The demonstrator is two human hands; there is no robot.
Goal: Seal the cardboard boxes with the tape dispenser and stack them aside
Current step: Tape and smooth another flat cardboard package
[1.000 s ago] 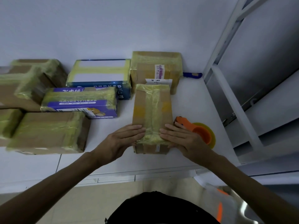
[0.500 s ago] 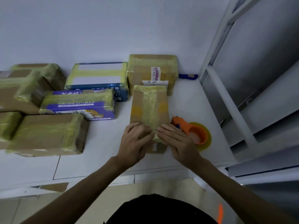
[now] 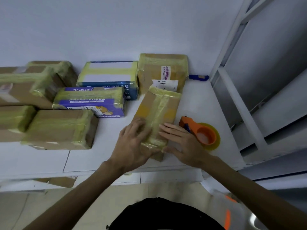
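Hands flank the near end of the narrow brown cardboard box (image 3: 157, 112), which is banded lengthwise with yellowish clear tape. It lies on the white counter (image 3: 199, 98) directly under the fingers. The left hand (image 3: 132, 143) covers the near left corner with its thumb along the end face. It is motion-blurred, so I cannot tell whether it clasps the box or only presses on it. The right hand (image 3: 181, 143) lies flat with straight fingers on the right side of the top.

The step looks like rubbing down the last tape end. It is best done by stroking outward from the seam and over the edge, so that no bubble or loose tail is left before the box is lifted. The orange tape dispenser with its yellowish roll (image 3: 204, 135) sits just right of the right hand, within reach for another strip. The taped brown box (image 3: 59, 128), well left of the left hand, offers a stacking spot.

Half a second ago the fingertips met over the seam and the box lay square. Now the hands have parted and the box sits skewed, its far end swung rightward.
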